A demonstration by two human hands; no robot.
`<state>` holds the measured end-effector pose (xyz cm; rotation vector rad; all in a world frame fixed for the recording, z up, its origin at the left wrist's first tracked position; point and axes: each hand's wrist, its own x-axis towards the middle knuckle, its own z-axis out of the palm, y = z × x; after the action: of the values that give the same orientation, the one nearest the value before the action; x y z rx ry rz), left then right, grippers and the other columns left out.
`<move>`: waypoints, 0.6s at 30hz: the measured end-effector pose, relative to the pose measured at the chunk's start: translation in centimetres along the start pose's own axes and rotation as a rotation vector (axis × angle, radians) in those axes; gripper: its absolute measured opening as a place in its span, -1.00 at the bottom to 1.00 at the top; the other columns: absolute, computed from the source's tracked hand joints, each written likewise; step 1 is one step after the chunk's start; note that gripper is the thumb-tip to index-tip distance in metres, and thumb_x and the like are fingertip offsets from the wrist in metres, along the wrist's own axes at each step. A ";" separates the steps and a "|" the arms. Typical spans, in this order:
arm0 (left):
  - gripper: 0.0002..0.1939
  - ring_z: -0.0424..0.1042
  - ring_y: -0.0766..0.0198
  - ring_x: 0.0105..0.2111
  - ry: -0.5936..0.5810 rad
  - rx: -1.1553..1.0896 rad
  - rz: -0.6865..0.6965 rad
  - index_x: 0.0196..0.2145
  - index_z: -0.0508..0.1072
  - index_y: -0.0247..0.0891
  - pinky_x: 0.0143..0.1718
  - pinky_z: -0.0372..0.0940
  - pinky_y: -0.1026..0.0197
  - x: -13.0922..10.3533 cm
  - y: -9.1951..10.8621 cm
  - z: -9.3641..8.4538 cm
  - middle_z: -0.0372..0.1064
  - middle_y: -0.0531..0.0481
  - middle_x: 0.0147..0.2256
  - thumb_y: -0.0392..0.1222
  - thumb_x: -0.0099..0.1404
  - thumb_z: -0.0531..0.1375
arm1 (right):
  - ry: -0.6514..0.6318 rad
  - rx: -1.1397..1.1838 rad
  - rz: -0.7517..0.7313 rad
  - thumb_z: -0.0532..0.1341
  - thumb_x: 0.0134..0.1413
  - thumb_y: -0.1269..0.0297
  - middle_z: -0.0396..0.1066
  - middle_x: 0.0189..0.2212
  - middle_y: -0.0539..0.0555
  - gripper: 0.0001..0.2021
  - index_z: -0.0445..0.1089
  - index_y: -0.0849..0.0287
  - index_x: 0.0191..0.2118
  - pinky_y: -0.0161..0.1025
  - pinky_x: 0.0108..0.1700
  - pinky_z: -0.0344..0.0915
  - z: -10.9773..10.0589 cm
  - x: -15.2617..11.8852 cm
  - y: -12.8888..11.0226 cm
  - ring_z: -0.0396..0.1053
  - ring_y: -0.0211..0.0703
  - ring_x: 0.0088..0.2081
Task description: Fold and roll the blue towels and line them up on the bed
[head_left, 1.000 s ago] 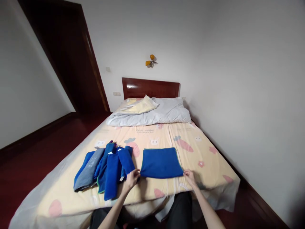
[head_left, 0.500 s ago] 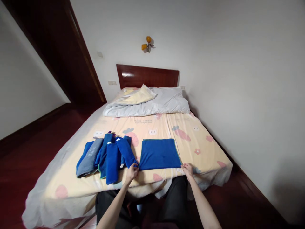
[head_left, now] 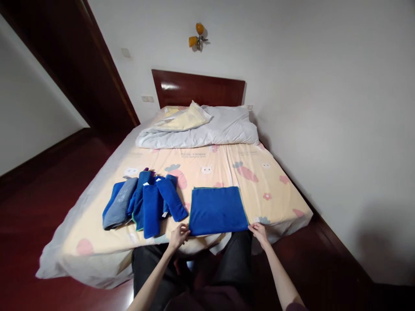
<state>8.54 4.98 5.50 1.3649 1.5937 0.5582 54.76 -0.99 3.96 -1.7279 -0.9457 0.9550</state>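
A blue towel (head_left: 218,210) with green edging lies folded into a flat rectangle near the front edge of the bed. My left hand (head_left: 180,236) pinches its near left corner. At the near right corner, the fingers of my right hand (head_left: 258,231) are closed on the same towel. To the left of it lies a pile of rolled or folded towels, among them a bright blue towel (head_left: 151,210), another blue towel (head_left: 171,199) leaning across the pile, and a grey-blue towel (head_left: 120,210) at the left side.
The bed (head_left: 207,166) has a pale yellow sheet printed with carrots and flowers. A bunched light-grey quilt (head_left: 227,129) lies across its far end, before a dark wooden headboard (head_left: 198,88). A white wall (head_left: 340,108) stands to the right.
The flat towel's near edge has come slightly closer to me, with both hands still at its corners. The camera view has tilted down a little. The towel pile appears unmoved on the bed.
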 end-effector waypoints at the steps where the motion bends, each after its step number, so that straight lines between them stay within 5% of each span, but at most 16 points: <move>1: -0.69 0.55 0.27 -0.54 -0.004 0.021 -0.008 -0.12 0.30 -0.21 -0.60 0.35 0.30 0.4 0.9 0.0 0.57 -0.16 -0.09 -0.02 0.28 0.24 | -0.027 0.007 0.025 0.42 -0.34 -0.25 0.30 -0.62 -0.09 -0.45 0.33 0.15 -0.46 -0.36 -0.55 0.02 0.1 0.4 -0.4 0.14 -0.31 -0.59; 7: -0.69 0.54 0.32 -0.52 -0.050 0.259 -0.017 0.09 0.24 -0.23 -0.48 0.35 0.32 5.3 6.1 -0.1 0.52 -0.19 0.02 -0.15 0.44 0.08 | -0.079 0.030 0.054 0.43 -0.42 -0.25 0.31 -0.63 -0.07 -0.44 0.34 0.15 -0.50 -0.35 -0.59 -0.01 1.6 4.6 -2.8 0.17 -0.30 -0.62; 10: -0.70 0.61 0.19 -0.27 -0.004 0.377 -0.012 0.09 0.27 -0.22 -0.26 0.38 0.27 8.9 8.0 -0.3 0.55 -0.18 -0.03 -0.20 0.42 0.10 | -0.041 0.017 0.055 0.42 -0.46 -0.26 0.44 -0.56 0.02 -0.43 0.38 0.17 -0.47 -0.34 -0.60 -0.01 2.5 7.1 -3.8 0.20 -0.28 -0.62; 13: -0.66 0.54 0.05 -0.01 0.069 0.475 -0.003 0.10 0.29 -0.24 -0.08 0.35 0.17 12.7 9.2 -0.7 0.54 -0.25 -0.04 -0.21 0.39 0.13 | -0.014 0.016 0.063 0.44 -0.47 -0.19 0.54 -0.46 0.11 -0.45 0.42 0.18 -0.42 -0.34 -0.59 0.06 3.5 9.7 -4.9 0.34 -0.19 -0.55; 18: -0.58 0.53 0.02 0.01 0.136 0.450 0.022 0.17 0.26 -0.34 -0.02 0.33 0.12 18.1 9.7 -1.3 0.54 -0.33 -0.05 -0.26 0.38 0.10 | -0.004 -0.025 -0.007 0.48 -0.47 -0.08 0.59 -0.40 0.17 -0.52 0.45 0.17 -0.43 -0.22 -0.39 0.39 5.7 14.8 -6.5 0.54 0.04 -0.32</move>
<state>13.28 24.89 7.59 1.7042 1.8934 0.3178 54.42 16.04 5.70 -1.7428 -0.9698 0.9465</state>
